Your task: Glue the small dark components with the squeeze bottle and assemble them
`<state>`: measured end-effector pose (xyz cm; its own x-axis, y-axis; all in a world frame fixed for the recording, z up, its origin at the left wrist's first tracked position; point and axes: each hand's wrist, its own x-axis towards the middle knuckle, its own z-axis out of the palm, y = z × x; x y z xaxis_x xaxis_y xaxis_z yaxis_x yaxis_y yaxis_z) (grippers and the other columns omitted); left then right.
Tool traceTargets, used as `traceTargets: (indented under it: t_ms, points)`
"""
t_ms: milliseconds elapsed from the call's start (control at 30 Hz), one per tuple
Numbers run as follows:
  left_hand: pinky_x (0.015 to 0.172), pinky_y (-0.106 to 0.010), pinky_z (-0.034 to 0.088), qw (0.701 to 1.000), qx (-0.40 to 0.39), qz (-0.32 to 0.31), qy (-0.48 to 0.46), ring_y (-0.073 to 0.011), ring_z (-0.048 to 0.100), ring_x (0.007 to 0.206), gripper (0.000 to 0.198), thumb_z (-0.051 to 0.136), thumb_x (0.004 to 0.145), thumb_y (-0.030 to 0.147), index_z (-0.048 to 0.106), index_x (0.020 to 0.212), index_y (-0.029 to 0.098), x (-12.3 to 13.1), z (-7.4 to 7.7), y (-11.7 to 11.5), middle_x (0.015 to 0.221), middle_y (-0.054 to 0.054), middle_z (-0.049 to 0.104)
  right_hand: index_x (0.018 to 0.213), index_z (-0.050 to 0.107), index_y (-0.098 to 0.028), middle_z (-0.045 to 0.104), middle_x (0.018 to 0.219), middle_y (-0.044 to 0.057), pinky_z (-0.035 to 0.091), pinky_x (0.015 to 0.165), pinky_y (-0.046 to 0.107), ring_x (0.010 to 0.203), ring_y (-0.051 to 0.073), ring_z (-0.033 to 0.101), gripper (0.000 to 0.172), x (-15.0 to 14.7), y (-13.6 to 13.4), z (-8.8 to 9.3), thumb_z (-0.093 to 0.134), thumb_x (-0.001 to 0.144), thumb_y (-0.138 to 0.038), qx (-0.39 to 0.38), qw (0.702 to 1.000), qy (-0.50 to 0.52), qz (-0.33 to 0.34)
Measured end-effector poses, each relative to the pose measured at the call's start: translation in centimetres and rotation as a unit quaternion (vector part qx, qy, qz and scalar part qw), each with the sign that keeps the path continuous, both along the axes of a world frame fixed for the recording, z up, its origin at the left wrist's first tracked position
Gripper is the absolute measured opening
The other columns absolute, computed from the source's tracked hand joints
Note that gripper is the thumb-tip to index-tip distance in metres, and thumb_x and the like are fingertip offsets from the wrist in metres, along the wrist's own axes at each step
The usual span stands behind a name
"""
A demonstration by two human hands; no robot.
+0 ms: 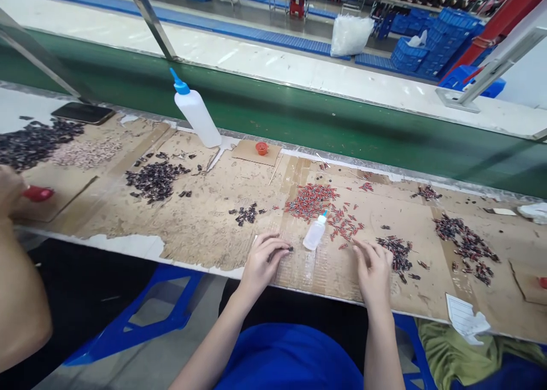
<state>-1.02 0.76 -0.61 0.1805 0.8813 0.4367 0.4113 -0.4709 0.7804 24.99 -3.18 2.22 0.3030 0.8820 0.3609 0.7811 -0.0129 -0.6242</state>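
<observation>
My left hand is closed in a pinch on a small black part above the cardboard. At the lower right edge of the pile of small red parts is my right hand, its fingers bent together near the loose red pieces; whether it holds one is too small to make out. Between the hands lies a small white squeeze bottle with a blue tip. Dark red-and-black pieces are heaped just right of my right hand. A little black pile sits beyond my left hand.
A large squeeze bottle stands at the back beside a red cap on a cardboard piece. More black parts lie left, others right. A co-worker's hand is at far left. A green conveyor belt runs behind.
</observation>
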Motion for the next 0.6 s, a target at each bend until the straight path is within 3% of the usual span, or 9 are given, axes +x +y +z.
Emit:
traceTargets:
  t_ms: [267,467,600]
  points:
    - [0.078,-0.032,0.058,0.989,-0.106,0.037,-0.092,-0.0205,0.069,0.085,0.012,0.067,0.084,0.029,0.076,0.085,0.021,-0.1,1.1,-0.7,0.087,-0.007,0.074,0.075,0.074,-0.023,0.069,0.084,0.01,0.042,0.084,0.042,0.089,0.027,0.049,0.047,-0.3,1.3,-0.9,0.047,0.088,-0.06,-0.029,0.999,-0.026,0.013]
    - [0.075,-0.032,0.058,0.979,-0.131,0.02,-0.155,-0.0201,0.07,0.081,0.012,0.068,0.083,0.027,0.077,0.086,0.022,1.5,2.9,-1.2,0.084,-0.007,0.076,0.083,0.071,-0.019,0.072,0.082,0.009,0.051,0.076,0.036,0.075,0.022,0.064,0.037,-1.3,0.3,1.1,0.051,0.089,-0.049,0.028,0.997,0.047,-0.048]
    - [0.076,-0.032,0.058,0.977,-0.134,0.009,-0.164,-0.0197,0.07,0.082,0.012,0.067,0.084,0.026,0.077,0.087,0.021,2.9,3.5,-1.3,0.083,-0.006,0.076,0.086,0.073,-0.018,0.074,0.089,0.01,0.054,0.081,0.037,0.083,0.023,0.069,0.029,-3.9,-0.3,2.6,0.058,0.086,-0.044,0.012,0.987,0.157,-0.03]
